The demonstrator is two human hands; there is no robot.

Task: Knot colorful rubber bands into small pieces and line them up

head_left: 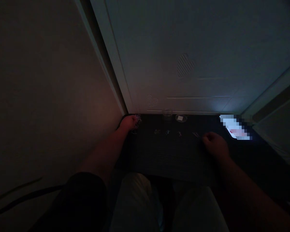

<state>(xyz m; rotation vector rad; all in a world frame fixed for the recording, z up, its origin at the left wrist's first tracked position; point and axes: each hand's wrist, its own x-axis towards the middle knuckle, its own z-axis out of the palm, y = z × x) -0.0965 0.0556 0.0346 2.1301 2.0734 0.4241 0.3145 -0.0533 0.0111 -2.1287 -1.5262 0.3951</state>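
Note:
At the far left end of the dark table, my left hand (128, 122) has its fingers bent into a pile of small, thin, light-coloured pieces (138, 119). It looks closed, but the dim light hides what its fingertips hold. My right hand (215, 144) rests low over the table's right part, its fingers curled together. Whatever it may hold cannot be made out. Just left of it lies a little group of thin sticks (195, 134). Farther left, in a row, are a pinkish cluster (179, 133), a bluish cluster (167, 132) and a yellowish cluster (157, 131).
Along the back edge stand a clear round container (167, 113) and a round lid (184, 120) with a white square on it. A lit phone (234, 127) lies at the right. Behind the dark table (169, 158) rises a pale panel (145, 48) with heart patterns.

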